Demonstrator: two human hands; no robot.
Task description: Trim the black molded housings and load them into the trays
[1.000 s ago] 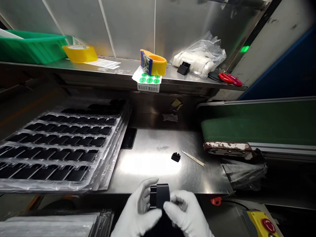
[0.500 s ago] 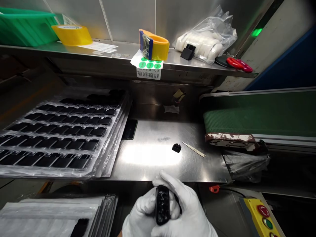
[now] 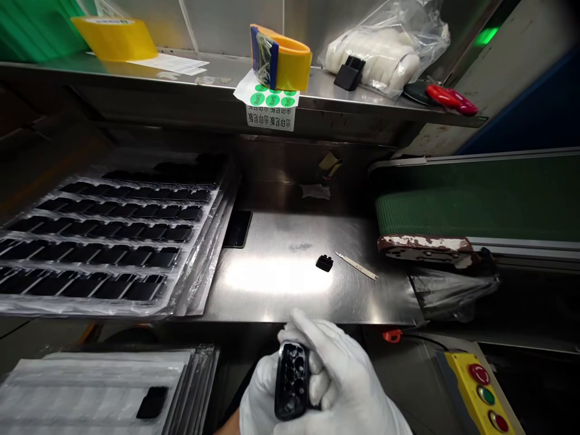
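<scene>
Both my hands wear white gloves and meet low in the middle of the view, below the steel table's front edge. They hold a black plastic part [image 3: 292, 386] upright, its hollow ribbed inside turned toward me. My left hand [image 3: 263, 399] cups it from the left and behind. My right hand [image 3: 344, 386] wraps over it from the right, with fingers curled across its top. A small black piece [image 3: 324, 263] lies on the steel table [image 3: 281, 284], beside a thin scalpel-like tool [image 3: 356, 265].
Clear trays of black parts [image 3: 109, 241] are stacked at left; more trays [image 3: 99, 393] with one black part [image 3: 153, 402] lie below. A green conveyor belt [image 3: 475, 205] runs at right, above a yellow button box [image 3: 483, 393]. The shelf holds yellow tape rolls [image 3: 281, 57], a plastic bag [image 3: 385, 51] and red scissors [image 3: 451, 99].
My view has tilted down and the hands sit lower. The black part turned from its flat closed side to edge-on, then to its hollow side facing me, with my right hand over it.
</scene>
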